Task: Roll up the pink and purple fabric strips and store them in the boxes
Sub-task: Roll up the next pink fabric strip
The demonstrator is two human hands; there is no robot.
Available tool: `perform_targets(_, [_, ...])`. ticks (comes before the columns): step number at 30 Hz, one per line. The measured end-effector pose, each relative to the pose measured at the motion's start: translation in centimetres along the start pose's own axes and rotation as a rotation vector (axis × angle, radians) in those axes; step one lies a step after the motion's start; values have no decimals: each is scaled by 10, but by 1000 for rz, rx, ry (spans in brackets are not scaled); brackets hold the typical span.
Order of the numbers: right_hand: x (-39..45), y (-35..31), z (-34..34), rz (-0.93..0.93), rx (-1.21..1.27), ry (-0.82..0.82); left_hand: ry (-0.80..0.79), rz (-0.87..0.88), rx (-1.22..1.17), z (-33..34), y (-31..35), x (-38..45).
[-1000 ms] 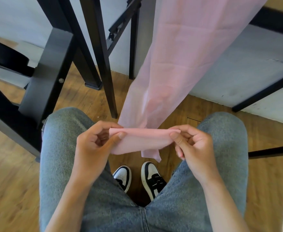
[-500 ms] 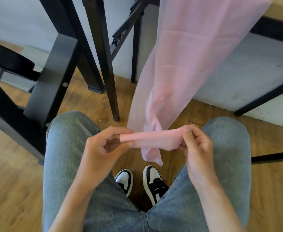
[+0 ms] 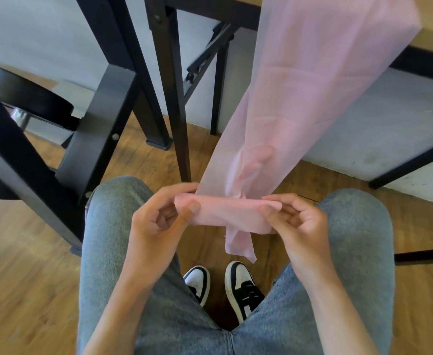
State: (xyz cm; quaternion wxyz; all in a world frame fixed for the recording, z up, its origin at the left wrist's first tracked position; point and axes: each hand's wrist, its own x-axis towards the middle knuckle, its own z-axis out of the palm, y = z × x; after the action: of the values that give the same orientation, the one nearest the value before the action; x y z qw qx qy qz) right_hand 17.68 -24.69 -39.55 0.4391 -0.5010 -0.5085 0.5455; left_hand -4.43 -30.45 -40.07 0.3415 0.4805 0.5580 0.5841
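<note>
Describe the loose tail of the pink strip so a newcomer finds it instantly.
Start at the table edge, where the pink fabric strip hangs down to the hands. Below the flattened roll between them dangles the loose tail, the only pink piece above the sneakers.

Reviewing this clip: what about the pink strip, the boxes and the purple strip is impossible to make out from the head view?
- Pink strip: its upper end runs over the table edge and off the top of the head view, so its full length is unknown.
- Turns rolled so far: hidden inside the fold between left hand and right hand.
- Boxes and purple strip: not in the head view at all.
- Left fingers: motion-blurred.
</note>
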Motion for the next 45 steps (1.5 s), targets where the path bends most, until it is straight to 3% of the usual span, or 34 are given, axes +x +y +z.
perform_targets(6, [8, -3, 4, 2, -79, 6, -38, 23, 25, -8, 3, 8])
perform_targets(16, [20, -21, 7, -62, -37, -126, 89, 47, 158, -15, 12, 23])
perform_targets(25, [47, -60, 12, -163, -68, -65, -97, 215, 53, -24, 44, 61])
perform_targets(36, [63, -106, 11, -289, -22, -140, -52, 192, 110, -17, 68, 96])
perform_targets(39, [62, -112, 10, -332, -64, -64, -30, 225, 100, -13, 75, 102])
perform_targets(45, [60, -128, 18, -393, -38, 63, -146, 299, 48, -17, 106, 117])
